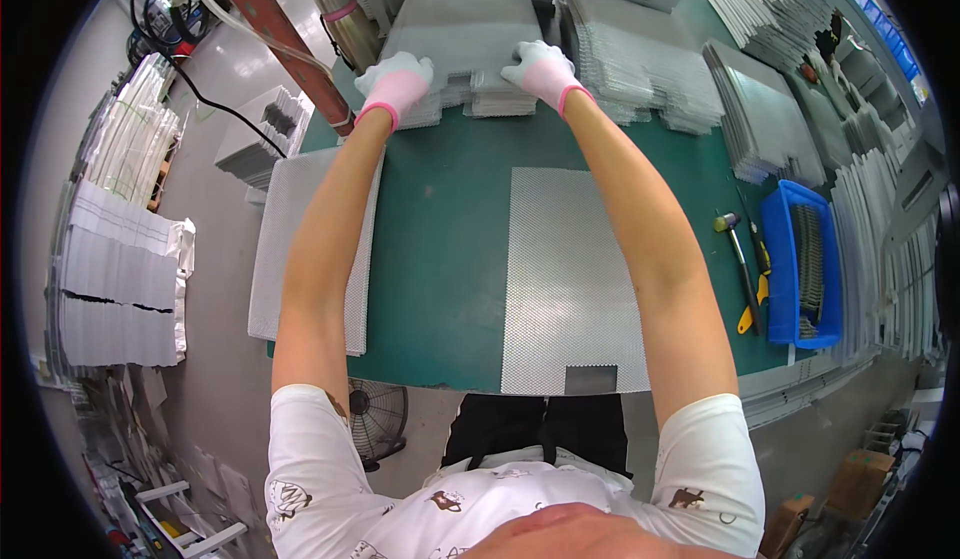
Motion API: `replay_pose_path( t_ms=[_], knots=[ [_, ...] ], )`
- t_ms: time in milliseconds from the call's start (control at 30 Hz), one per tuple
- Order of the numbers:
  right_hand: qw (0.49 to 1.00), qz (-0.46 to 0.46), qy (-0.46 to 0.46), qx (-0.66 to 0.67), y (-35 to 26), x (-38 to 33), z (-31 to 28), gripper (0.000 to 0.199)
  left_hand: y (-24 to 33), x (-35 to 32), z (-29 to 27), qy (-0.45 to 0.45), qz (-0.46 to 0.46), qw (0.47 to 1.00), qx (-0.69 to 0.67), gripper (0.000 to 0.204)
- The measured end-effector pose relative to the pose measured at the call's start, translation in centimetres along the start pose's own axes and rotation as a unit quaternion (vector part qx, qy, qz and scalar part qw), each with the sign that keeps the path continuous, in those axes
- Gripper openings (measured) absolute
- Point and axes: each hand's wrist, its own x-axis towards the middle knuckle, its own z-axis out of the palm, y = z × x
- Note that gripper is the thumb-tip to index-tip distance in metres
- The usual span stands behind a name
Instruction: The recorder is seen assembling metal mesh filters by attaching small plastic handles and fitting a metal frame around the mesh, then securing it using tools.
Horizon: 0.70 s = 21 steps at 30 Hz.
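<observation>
Both of my arms reach to the far side of the green table, where a stack of thin grey metal sheets (465,29) lies. My left hand (397,83), in a white and pink glove, is closed at the stack's left edge. At its right edge my right hand (543,69), gloved alike, has its fingers curled at the top sheet. The fingertips are partly hidden, and whether the sheet is lifted I cannot tell. Nearer to me, beneath my right forearm, a perforated metal sheet (565,269) with a notch in its near edge lies flat.
Another perforated stack (270,259) overhangs the table's left side. A steel flask (347,24) and a rusty red post (275,34) stand by my left hand. More sheet stacks (640,54) fill the far right. A hammer (738,259) lies beside a blue bin (775,259) of small parts.
</observation>
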Motion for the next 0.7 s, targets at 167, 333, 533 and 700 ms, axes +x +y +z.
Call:
replay_pose_path(
  t_ms=[167, 333, 533, 700],
  knots=[
    [0.999, -0.009, 0.01, 0.034, 0.6, 0.1, 0.2, 0.047, -2.0, 1.9, -1.7, 0.233, 0.083, 0.939, -0.238, 0.048],
    [0.96, 0.083, 0.228, 0.139, 2.2, 1.7, -0.5, 0.052, -3.2, 2.6, -4.9, -0.113, 0.139, 0.567, -0.804, 0.023],
    [0.695, 0.004, 0.017, 0.719, 1.4, -0.3, -7.1, 0.036, -11.1, 1.3, -4.9, -0.296, 0.36, 0.371, -0.803, 0.03],
    [0.745, -0.133, 0.046, 0.652, 2.5, -13.6, -10.6, 0.034, -9.2, -9.8, -3.2, -0.133, 0.219, 0.52, -0.815, 0.038]
  ],
)
